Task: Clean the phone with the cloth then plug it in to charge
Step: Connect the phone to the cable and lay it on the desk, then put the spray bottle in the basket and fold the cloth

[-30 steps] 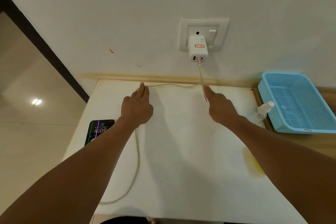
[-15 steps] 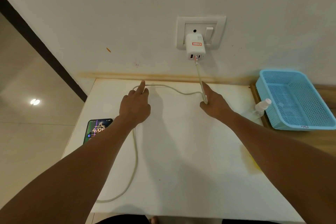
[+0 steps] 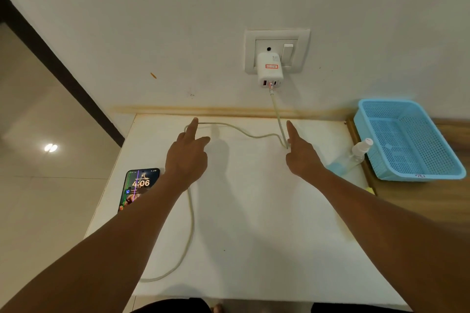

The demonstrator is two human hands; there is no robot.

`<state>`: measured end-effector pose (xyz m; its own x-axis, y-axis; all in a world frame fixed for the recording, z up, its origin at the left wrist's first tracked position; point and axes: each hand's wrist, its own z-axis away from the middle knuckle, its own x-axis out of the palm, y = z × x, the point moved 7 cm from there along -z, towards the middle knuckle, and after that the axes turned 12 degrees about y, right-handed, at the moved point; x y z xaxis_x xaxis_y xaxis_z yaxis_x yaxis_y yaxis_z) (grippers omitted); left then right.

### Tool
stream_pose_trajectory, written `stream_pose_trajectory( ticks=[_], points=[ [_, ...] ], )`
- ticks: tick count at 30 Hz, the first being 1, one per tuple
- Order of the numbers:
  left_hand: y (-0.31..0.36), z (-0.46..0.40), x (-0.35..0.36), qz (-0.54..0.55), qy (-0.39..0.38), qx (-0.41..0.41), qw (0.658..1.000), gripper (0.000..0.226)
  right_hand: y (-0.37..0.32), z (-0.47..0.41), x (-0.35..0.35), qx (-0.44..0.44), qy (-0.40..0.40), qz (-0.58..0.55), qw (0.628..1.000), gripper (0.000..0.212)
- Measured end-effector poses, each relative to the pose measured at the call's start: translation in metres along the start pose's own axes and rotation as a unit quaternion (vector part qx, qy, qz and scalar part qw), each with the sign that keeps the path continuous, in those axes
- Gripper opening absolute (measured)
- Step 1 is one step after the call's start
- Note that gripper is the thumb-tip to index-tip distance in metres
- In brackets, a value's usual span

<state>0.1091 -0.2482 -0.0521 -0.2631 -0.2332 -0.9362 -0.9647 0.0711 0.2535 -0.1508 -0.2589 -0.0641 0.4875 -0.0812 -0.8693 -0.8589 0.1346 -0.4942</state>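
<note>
We have both hands out over the white surface point(image 3: 254, 211): our left hand point(image 3: 188, 157) pins the charging cable point(image 3: 189, 223) under a straight forefinger at eleven o'clock, our right hand point(image 3: 301, 157) points beside the cable's drop from the charger point(image 3: 270, 70); neither grip holds anything. The phone point(image 3: 138, 185) lies lit at nine o'clock, by the edge. Dragging the cable could, we judge, sweep the phone off or tug the charger loose.
</note>
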Motion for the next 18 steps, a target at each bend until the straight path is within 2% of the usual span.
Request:
stream_pose_trajectory(
  ticks=[11,18],
  points=[
    [0.019,0.041,-0.013,0.088,0.025,-0.051,0.994,0.047,0.011,0.081,-0.013,0.061,0.089,-0.171,0.979,0.059],
    [0.044,0.086,-0.012,0.179,0.025,-0.108,0.978,0.043,0.045,0.130,-0.038,0.091,0.122,-0.169,0.974,0.035]
  ],
)
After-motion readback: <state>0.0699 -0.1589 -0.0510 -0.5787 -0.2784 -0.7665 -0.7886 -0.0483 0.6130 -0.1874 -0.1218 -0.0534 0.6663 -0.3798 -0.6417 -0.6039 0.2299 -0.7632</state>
